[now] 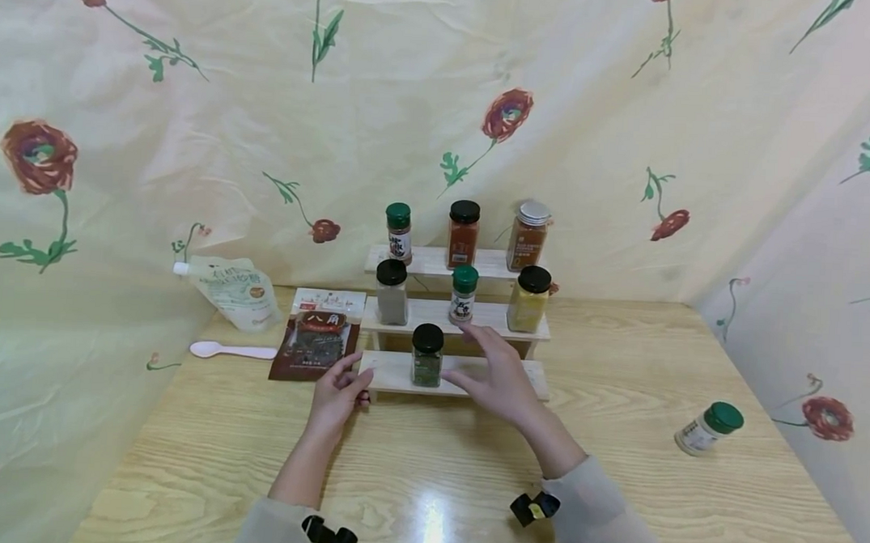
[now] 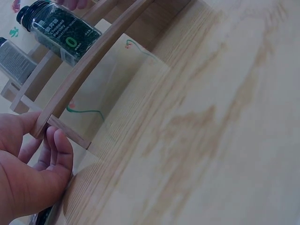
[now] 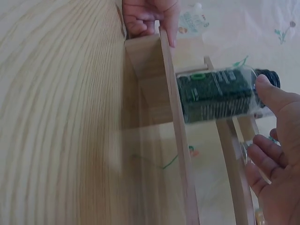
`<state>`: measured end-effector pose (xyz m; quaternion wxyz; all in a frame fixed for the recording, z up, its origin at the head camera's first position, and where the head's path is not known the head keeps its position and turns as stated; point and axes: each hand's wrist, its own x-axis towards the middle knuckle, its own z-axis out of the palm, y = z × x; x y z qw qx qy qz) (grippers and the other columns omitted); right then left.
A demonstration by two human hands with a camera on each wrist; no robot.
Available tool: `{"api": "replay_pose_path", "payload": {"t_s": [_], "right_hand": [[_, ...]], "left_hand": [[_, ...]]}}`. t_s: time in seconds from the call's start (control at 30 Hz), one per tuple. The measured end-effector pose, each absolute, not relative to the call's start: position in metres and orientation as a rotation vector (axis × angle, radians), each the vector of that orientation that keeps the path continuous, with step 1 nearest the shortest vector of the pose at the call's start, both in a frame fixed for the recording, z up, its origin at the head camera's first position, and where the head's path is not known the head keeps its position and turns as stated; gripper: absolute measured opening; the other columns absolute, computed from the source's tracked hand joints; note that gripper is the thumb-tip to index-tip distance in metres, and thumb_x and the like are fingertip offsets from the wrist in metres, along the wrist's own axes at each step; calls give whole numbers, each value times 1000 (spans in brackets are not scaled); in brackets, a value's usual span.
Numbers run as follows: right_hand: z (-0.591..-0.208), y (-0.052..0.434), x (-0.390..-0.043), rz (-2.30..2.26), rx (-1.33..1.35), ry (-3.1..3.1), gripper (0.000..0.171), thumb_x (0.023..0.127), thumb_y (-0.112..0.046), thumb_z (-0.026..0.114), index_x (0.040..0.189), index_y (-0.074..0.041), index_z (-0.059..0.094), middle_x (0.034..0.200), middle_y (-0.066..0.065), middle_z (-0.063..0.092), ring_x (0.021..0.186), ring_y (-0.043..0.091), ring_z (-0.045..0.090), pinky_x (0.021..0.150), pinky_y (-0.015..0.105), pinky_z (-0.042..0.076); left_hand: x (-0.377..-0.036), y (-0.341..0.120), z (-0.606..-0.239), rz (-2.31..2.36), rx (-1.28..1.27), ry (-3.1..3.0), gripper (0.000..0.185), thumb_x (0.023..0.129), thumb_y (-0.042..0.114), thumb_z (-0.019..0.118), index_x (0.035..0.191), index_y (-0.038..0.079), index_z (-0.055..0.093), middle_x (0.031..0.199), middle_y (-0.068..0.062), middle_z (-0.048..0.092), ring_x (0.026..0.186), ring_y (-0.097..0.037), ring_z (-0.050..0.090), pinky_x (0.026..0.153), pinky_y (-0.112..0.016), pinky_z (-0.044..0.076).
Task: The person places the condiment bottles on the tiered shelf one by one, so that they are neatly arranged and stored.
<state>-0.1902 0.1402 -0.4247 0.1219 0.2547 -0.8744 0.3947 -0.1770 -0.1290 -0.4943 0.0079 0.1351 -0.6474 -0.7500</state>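
A three-tier wooden spice rack [image 1: 489, 377] stands by the wall. On its lowest step is a chopped parsley jar [image 1: 427, 360] with a black cap. My left hand [image 1: 337, 393] pinches the left end of that step, thumb on top and fingers curled below, as the left wrist view shows. Beside the jar, my right hand [image 1: 499, 375] has its fingers spread and thumb apart. In the right wrist view the right thumb [image 3: 274, 96] overlaps the jar near its cap. The middle step bears a grey-powder jar [image 1: 393, 295], a green-capped bottle [image 1: 463, 297] and a yellow-powder jar [image 1: 528, 304].
Along the top step stand a green-capped bottle [image 1: 398, 236], a red-spice jar [image 1: 463, 236] and a silver-lidded jar [image 1: 528, 237]. Left of the rack are a brown star anise packet [image 1: 319, 339], a white spouted pouch [image 1: 237, 291] and a spoon [image 1: 233, 350]. Another green-capped bottle [image 1: 708, 429] is far right.
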Motion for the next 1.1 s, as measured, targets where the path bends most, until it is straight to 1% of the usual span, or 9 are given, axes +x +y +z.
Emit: {"api": "replay_pose_path", "payload": {"t_s": [0.2, 0.3, 0.47, 0.57, 0.7, 0.9, 1.1], "right_hand": [[-427, 156, -185, 1134, 759, -2517, 70, 81, -26, 88, 139, -2, 55, 129, 12, 63, 120, 28, 60, 101, 46, 52], [-428, 164, -182, 1121, 757, -2509, 66, 81, -25, 88, 136, -3, 58, 127, 12, 65, 118, 29, 61, 99, 47, 53], [-431, 178, -178, 1085, 731, -2531, 61, 84, -26, 86, 136, -7, 59, 129, 10, 64, 119, 28, 60, 96, 48, 54], [-433, 186, -175, 1052, 726, -2525, 58, 85, -25, 85, 134, -6, 61, 129, 10, 64, 120, 28, 60, 95, 48, 55], [-433, 196, -172, 1020, 697, -2517, 53, 84, -23, 86, 128, -5, 64, 125, 9, 65, 117, 28, 61, 93, 49, 55], [-436, 214, -164, 1010, 654, -2514, 54, 83, -19, 86, 129, -4, 63, 122, 11, 66, 113, 30, 63, 89, 53, 56], [-435, 237, -158, 919, 661, -2450, 55, 79, -10, 88, 127, 1, 63, 118, 13, 68, 106, 30, 65, 79, 53, 57]], "left_hand": [[-176, -128, -492, -2355, 435, -2020, 48, 96, 9, 71, 141, 2, 55, 81, 0, 60, 63, -11, 58, 56, -21, 54], [-176, -128, -493, -2355, 438, -2024, 48, 97, 9, 70, 141, 3, 55, 82, 0, 59, 63, -11, 58, 57, -21, 54], [-176, -128, -493, -2356, 433, -2028, 47, 97, 9, 70, 141, 3, 55, 82, -1, 57, 64, -11, 58, 57, -22, 54], [-175, -129, -494, -2358, 422, -2023, 47, 97, 9, 70, 141, 2, 55, 82, -1, 56, 64, -11, 57, 57, -22, 54], [-175, -128, -493, -2358, 413, -2023, 48, 97, 9, 70, 141, 2, 54, 82, -1, 57, 64, -11, 57, 57, -22, 54], [-177, -128, -493, -2353, 416, -2018, 47, 97, 9, 69, 141, 1, 55, 81, -2, 57, 64, -12, 57, 56, -23, 55], [-178, -129, -495, -2355, 428, -2021, 47, 96, 7, 70, 141, 3, 56, 82, -2, 57, 64, -12, 57, 56, -22, 54]]}}
